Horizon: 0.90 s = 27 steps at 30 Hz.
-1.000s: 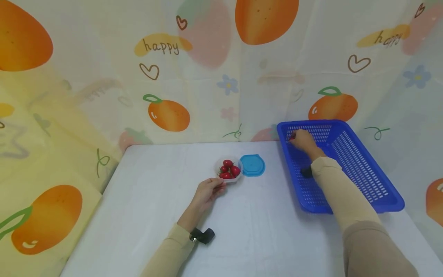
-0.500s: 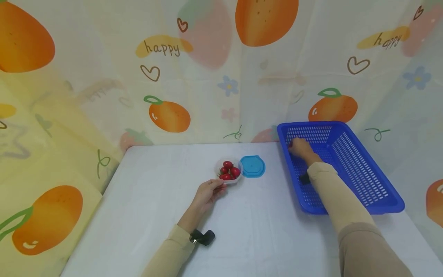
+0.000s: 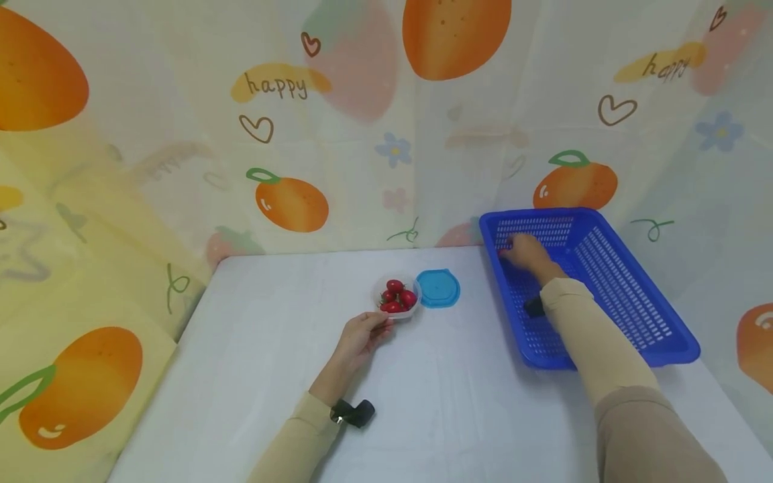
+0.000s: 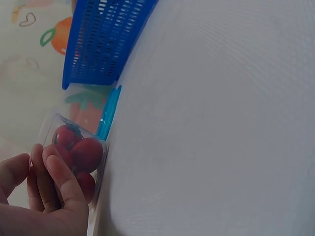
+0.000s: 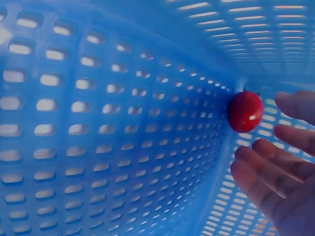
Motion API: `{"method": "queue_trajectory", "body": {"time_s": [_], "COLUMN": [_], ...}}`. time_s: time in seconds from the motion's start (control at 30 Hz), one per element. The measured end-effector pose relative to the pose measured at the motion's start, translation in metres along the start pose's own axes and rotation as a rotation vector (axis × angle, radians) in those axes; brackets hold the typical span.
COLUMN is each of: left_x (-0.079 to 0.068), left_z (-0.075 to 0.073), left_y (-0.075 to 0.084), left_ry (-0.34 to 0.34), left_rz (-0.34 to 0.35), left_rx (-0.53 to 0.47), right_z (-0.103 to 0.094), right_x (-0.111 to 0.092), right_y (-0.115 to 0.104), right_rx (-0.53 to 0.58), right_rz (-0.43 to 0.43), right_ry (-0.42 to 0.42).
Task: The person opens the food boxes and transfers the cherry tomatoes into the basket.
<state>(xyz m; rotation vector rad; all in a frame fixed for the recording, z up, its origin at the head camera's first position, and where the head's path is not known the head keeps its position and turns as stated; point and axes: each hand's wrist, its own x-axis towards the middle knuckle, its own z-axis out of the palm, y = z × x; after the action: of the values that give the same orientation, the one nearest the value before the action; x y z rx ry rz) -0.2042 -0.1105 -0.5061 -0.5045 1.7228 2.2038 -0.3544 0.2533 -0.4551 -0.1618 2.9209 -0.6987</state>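
Note:
A small clear plastic container (image 3: 417, 305) with several red cherry tomatoes (image 3: 395, 286) stands on the table. My left hand (image 3: 362, 335) pinches its near rim between thumb and fingers; in the left wrist view the fingers (image 4: 61, 177) overlap the container's side. Inside the blue basket (image 3: 655, 295), my right hand (image 3: 528, 255) is low in the far left corner. The right wrist view shows one cherry tomato (image 5: 245, 112) in that corner, just beyond the fingertips, with the fingers (image 5: 266, 191) spread and nothing between them.
A light blue lid (image 3: 439, 288) lies flat right beside the container, between it and the basket. The basket's raised, slotted walls surround the right hand. A white cloth covers the table (image 3: 253, 335), and a printed curtain (image 3: 350, 154) hangs along its back edge.
My right hand dips lower in the basket's corner, then lifts slightly, leaving a cherry tomato there. The left hand stays at the container. The head view shifts slightly.

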Motion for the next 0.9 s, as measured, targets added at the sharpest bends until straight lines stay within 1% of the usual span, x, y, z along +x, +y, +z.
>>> {"method": "queue_trajectory", "body": {"time_s": [0.07, 0.17, 0.27, 0.37, 0.47, 0.6, 0.77, 0.9], "left_x": [0.001, 0.001, 0.002, 0.001, 0.0, -0.001, -0.002, -0.002], "left_z": [0.001, 0.001, 0.001, 0.0, 0.0, 0.001, 0.002, 0.002], "left_y": [0.001, 0.002, 0.002, 0.001, 0.0, 0.0, 0.0, 0.0], "left_ry": [0.005, 0.003, 0.004, 0.002, 0.002, -0.001, -0.001, -0.003], "left_rz": [0.006, 0.016, 0.013, 0.01, 0.003, -0.005, -0.011, -0.007], "left_rx": [0.002, 0.004, 0.0, 0.003, 0.001, -0.011, -0.017, -0.014], "right_z": [-0.005, -0.013, -0.02, -0.025, -0.03, -0.035, -0.038, -0.036], "right_x": [0.002, 0.003, 0.004, 0.004, 0.003, -0.001, -0.005, -0.009], "right_y": [-0.003, -0.009, -0.019, -0.03, -0.044, -0.066, -0.095, -0.118], "right_rx": [0.022, 0.056, 0.11, 0.157, 0.195, 0.205, 0.164, 0.116], "right_rz": [0.004, 0.0, -0.031, -0.068, -0.11, -0.165, -0.236, -0.278], "right_ry": [0.033, 0.131, 0.223, 0.258, 0.25, 0.218, 0.16, 0.076]}}
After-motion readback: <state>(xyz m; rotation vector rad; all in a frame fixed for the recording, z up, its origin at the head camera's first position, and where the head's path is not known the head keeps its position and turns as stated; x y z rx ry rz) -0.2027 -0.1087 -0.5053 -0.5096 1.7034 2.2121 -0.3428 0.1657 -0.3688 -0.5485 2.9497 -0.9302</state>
